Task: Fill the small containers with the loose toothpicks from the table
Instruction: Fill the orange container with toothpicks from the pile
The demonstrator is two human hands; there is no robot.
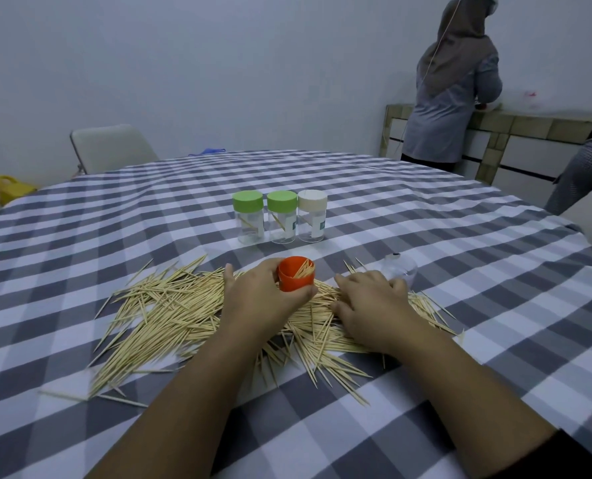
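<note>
Loose toothpicks (170, 316): pale wooden sticks, pointed, lying in a wide scattered heap on the near half of the table (80, 216), which is covered by a grey-and-white checked cloth. Orange container (296, 274): small, open-topped, upright at the far edge of the heap; a bundle of toothpicks leans inside it. Left hand (260, 299): fingers and thumb curled round the orange container, gripping its side, forearm lying across the heap. Right hand (370, 305): palm down on the toothpicks just right of the container, fingers loosely bent and slightly spread, pressing on the sticks; whether any stick is pinched cannot be told. Clear item (400, 269): transparent, beyond the right hand, partly hidden; nature unclear. Farther back, three clear jars stand upright in a touching row: two with green lids (247, 200) (281, 201) and one with a cream lid (312, 199); each shows a single toothpick or so inside, otherwise near bare. Beyond the table: a pale chair (111, 146) at left, and a second person (457, 91) standing at a counter (529, 121) at right, back turned.
</note>
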